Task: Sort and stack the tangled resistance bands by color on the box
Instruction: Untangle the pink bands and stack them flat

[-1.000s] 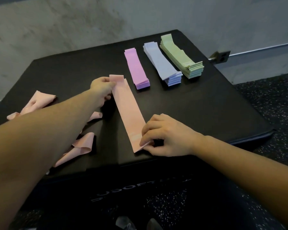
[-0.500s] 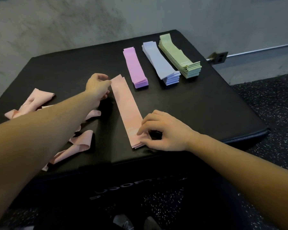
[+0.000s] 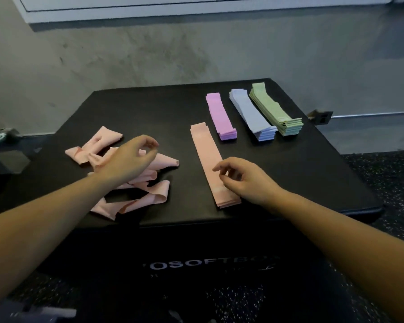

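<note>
While box (image 3: 289,178) reads "OSOFTBO" | both hands loose, holding nothing

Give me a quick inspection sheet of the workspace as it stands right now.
Surface: black padded box, bands lying on top.
Job's things: flat pink stack; purple stack, blue stack and green stack in a row at far right; tangled pink bands at left.
Clutter: nothing seen on the box.
Hands: left hand above the tangle, right hand over the pink stack's near end; neither holds anything.
Cables: nothing seen.
Surroundings: concrete wall, speckled floor, wall bracket.
</note>
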Available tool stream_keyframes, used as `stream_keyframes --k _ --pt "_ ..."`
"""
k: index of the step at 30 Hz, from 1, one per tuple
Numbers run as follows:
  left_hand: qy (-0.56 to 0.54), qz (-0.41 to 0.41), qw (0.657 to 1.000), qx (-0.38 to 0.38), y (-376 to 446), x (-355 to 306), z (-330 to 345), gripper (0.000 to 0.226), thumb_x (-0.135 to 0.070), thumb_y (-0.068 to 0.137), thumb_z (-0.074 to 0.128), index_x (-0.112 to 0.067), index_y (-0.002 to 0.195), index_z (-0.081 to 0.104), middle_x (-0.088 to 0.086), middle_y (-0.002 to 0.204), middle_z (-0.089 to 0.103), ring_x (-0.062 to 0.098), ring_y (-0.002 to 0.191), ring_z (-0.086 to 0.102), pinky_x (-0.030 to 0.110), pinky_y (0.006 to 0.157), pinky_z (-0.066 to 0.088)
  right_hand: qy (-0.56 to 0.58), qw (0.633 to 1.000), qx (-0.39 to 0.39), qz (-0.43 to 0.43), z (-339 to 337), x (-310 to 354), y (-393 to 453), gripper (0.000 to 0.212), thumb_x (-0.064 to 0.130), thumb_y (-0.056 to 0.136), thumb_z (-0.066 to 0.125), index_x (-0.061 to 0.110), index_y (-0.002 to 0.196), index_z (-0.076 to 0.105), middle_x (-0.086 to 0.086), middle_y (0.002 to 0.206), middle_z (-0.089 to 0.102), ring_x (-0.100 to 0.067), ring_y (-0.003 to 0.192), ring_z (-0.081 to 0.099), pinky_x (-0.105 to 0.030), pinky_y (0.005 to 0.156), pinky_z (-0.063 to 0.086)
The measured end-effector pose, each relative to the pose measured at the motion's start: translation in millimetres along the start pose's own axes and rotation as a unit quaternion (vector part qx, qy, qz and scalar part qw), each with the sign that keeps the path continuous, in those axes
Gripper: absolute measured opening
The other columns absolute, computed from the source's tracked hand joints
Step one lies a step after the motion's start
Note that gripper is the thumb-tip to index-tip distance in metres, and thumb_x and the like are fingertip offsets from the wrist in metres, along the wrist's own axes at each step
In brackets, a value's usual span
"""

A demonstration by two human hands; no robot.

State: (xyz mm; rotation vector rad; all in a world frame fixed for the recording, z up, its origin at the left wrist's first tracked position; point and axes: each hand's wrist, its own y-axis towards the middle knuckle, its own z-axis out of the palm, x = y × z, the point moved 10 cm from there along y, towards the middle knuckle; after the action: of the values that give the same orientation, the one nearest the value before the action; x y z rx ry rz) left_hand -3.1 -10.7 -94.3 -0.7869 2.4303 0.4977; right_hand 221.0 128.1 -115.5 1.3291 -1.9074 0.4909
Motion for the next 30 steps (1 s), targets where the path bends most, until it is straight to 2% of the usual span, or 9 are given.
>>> stream_keyframes --k 6,10,14,18,21,24,27,28,30 --pt "0.054 0.039 0.997 0.031 -37 33 -11 0.061 -0.066 0.081 0.047 -0.025 0.121 0.066 -0.011 0.114 0.064 0.01 0.106 0.058 0.038 0.095 0.048 -0.01 0.999 0.026 -0.033 37 40 24 0.022 0.014 0.095 0.064 0.031 0.109 0.067 0.014 0.104 0.066 -0.002 0.093 0.061 -0.012 0.08 0.047" --pt "0.08 0.064 0.994 0.031 -46 43 -11 0.042 -0.06 0.095 0.05 -0.03 0.12 0.067 -0.015 0.111 0.063 0.01 0.107 0.051 0.042 0.1 0.043 -0.062 0.991 0.097 -0.067 83 73 39 0.028 0.03 0.089 0.075 0.03 0.115 0.065 0.013 0.12 0.064 -0.001 0.102 0.057 -0.019 0.086 0.045" --pt "0.085 0.09 0.992 0.027 -50 48 -12 0.051 -0.066 0.091 0.045 -0.029 0.118 0.068 -0.018 0.11 0.062 0.006 0.106 0.05 0.038 0.101 0.042 -0.167 0.972 0.141 -0.087 122 82 50 0.043 0.031 0.087 0.075 0.027 0.127 0.062 0.006 0.133 0.061 -0.014 0.118 0.056 -0.026 0.094 0.044" --pt "0.066 0.097 0.993 0.009 -51 48 -16 0.048 -0.06 0.091 0.045 -0.026 0.111 0.071 -0.016 0.104 0.065 0.005 0.101 0.051 0.034 0.097 0.042 -0.163 0.98 0.079 -0.084 114 77 60 0.029 0.018 0.094 0.065 0.02 0.122 0.071 -0.001 0.122 0.07 -0.022 0.11 0.063 -0.024 0.09 0.043" --pt "0.021 0.062 0.998 -0.019 -45 58 -20 0.033 -0.047 0.098 0.053 -0.023 0.109 0.073 -0.014 0.106 0.068 0.006 0.104 0.055 0.033 0.096 0.044 -0.146 0.987 0.033 -0.066 90 70 65 0.034 0.01 0.093 0.061 0.018 0.125 0.07 -0.005 0.119 0.069 -0.023 0.108 0.062 -0.031 0.096 0.046" --pt "-0.015 0.029 0.999 -0.042 -41 62 -21 0.02 -0.033 0.1 0.059 -0.024 0.111 0.073 -0.015 0.107 0.069 0.005 0.1 0.059 0.028 0.087 0.044 -0.115 0.993 0.033 -0.018 75 54 64 0.037 0.011 0.095 0.056 0.026 0.127 0.065 0.001 0.124 0.066 -0.018 0.108 0.06 -0.033 0.097 0.048" --pt "-0.019 0.042 0.998 -0.039 -41 53 -20 0.014 -0.03 0.1 0.061 -0.026 0.104 0.074 -0.016 0.097 0.069 0.0 0.094 0.059 0.028 0.082 0.043 -0.056 0.998 -0.016 0.03 55 43 62 0.038 0.001 0.094 0.045 0.027 0.112 0.065 0.004 0.11 0.065 -0.015 0.097 0.058 -0.013 0.077 0.043" --pt "-0.017 0.041 0.998 -0.041 -40 52 -20 0.014 -0.03 0.1 0.061 -0.026 0.104 0.073 -0.014 0.097 0.069 0.002 0.094 0.058 0.031 0.085 0.045 -0.015 0.998 -0.041 0.054 47 39 62 0.039 -0.003 0.092 0.041 0.026 0.106 0.063 0.003 0.105 0.063 -0.015 0.092 0.056 -0.011 0.069 0.041" --pt "-0.012 0.037 0.998 -0.05 -40 56 -21 0.016 -0.031 0.1 0.06 -0.027 0.11 0.072 -0.009 0.101 0.07 0.011 0.098 0.059 0.042 0.092 0.048 0.089 0.987 -0.068 0.117 40 29 62 0.041 -0.007 0.088 0.037 0.023 0.105 0.059 -0.001 0.105 0.06 -0.018 0.087 0.055 -0.019 0.066 0.042"
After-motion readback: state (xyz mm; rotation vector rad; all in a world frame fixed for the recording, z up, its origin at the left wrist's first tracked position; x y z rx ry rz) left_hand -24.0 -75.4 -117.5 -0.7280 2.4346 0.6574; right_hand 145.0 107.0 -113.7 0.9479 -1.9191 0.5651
